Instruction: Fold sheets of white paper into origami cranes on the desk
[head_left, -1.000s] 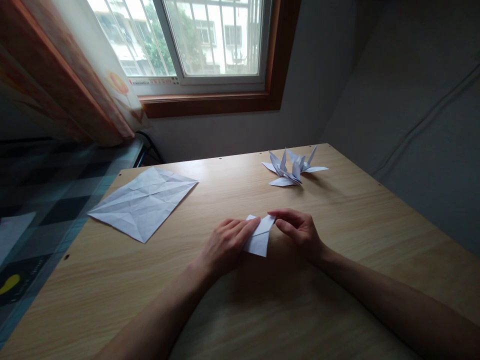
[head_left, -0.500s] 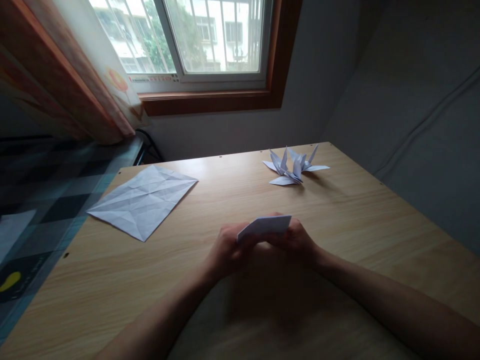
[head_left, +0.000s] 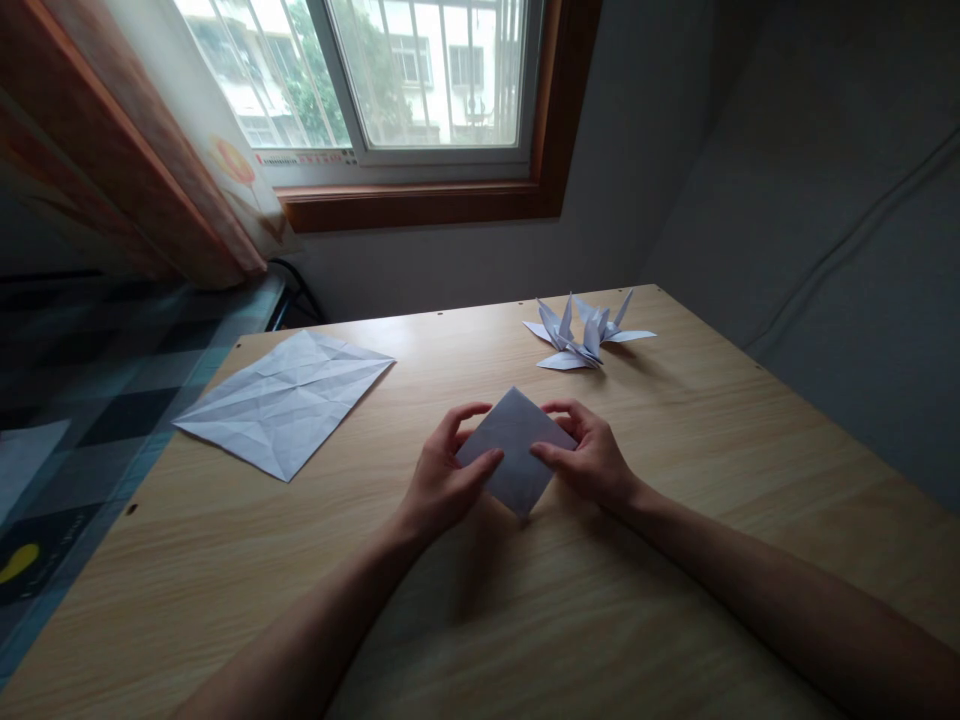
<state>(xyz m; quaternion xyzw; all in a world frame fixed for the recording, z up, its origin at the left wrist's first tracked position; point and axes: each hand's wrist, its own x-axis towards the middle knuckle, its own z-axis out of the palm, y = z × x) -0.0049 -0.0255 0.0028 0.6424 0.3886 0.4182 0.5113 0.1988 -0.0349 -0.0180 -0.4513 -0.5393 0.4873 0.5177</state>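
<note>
The folded paper (head_left: 516,435) is white — the table (head_left: 712,430) tan, wood-grained.

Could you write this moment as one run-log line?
left fingers: holding folded paper; right fingers: holding its opposite side; creased sheet: flat, left; paper cranes: far right

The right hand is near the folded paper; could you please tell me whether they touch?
Touching: the head view shows the right hand with its thumb across the near face of the folded paper.
</note>
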